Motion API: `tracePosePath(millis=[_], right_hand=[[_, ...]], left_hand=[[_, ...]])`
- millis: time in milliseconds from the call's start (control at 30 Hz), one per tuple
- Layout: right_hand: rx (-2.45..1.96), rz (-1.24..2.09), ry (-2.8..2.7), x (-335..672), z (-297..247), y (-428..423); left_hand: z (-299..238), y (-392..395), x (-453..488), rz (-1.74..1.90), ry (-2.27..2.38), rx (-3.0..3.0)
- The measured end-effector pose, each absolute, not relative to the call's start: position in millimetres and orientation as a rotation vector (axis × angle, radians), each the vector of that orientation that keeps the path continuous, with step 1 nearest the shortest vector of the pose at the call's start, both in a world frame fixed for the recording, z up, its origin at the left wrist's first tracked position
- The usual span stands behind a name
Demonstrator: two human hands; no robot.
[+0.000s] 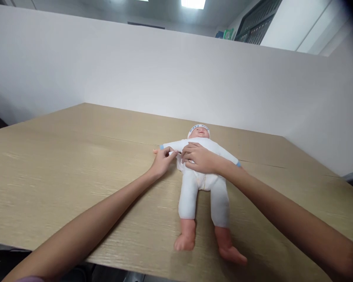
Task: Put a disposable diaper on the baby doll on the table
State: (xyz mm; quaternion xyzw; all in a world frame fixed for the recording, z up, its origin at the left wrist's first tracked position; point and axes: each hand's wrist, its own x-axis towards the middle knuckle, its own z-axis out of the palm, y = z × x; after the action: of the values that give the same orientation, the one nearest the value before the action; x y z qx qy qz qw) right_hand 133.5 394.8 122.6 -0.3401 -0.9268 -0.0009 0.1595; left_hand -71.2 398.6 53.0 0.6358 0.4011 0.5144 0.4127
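A baby doll (pixel 220 150) in white clothes with blue cuffs and a printed white headband lies on its back, feet towards me. Round its hips is a white diaper (pixel 204 182), with a yellowish line down the front and a loose, crumpled side at the waist. My left hand (pixel 163 160) is closed in a pinch at that side edge, beside the doll's arm. Across the belly lies my right hand (pixel 198 156), fingers bent down onto the diaper's waist close to my left fingertips. What exactly sits between the fingertips is too small to see.
The doll lies on a wide wooden table (pixel 61 176), its feet near the front edge. A white partition wall (pixel 135 70) rises behind the table and along the right. Dark objects show below the front edge at the lower left.
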Motion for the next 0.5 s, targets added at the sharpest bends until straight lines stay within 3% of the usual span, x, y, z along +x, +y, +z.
tracePosePath(millis=[67,200,500], right_hand=[[-0.976,-0.153,-2.612,131.7,121.4,385.6],[-1.395,-0.400,-2.181,128.7,111.0,365.4],[-1.506,-0.149,-2.038,140.2,91.4,367.7]], left_hand=[[59.1,397.5,-65.2,1.276,0.993,1.579],[71.7,394.7,-46.0,1.233,0.981,1.554],[90.7,392.2,-19.9,1.086,0.829,1.697]])
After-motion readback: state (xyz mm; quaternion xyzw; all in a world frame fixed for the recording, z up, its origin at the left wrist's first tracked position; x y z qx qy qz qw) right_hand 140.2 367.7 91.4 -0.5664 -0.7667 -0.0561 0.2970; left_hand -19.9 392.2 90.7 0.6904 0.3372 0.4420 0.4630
